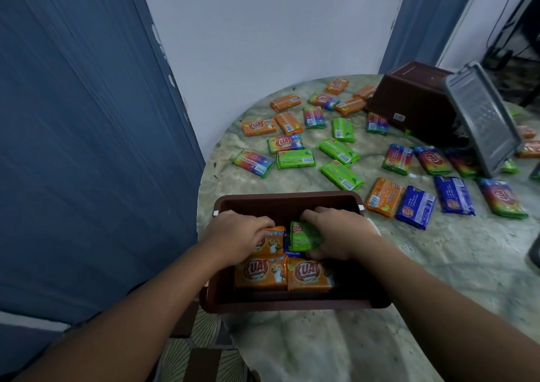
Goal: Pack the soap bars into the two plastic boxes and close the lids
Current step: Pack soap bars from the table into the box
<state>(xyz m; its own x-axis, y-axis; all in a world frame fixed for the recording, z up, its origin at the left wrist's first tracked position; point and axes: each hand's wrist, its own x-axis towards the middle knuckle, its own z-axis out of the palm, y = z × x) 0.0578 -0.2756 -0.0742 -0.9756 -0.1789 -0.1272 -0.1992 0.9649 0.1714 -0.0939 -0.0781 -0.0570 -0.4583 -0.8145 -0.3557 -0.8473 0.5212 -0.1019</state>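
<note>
A brown plastic box (287,199) stands open at the table's near left edge. Two orange soap bars (282,273) lie flat in its front half, and a blue bar shows beneath. My left hand (236,232) is inside the box, gripping another orange soap bar (273,237). My right hand (336,231) is beside it, closed on a green soap bar (302,235) held tilted. A second brown box (415,101) lies tipped on its side at the back right, with its grey lid (482,118) hanging open. Several loose bars are scattered between the boxes.
The round marble-pattern table (438,264) carries orange bars (258,127), green bars (340,175) and blue bars (415,207) across its far half. A blue door stands at the left, a white wall behind. Patterned floor shows below the table's left edge.
</note>
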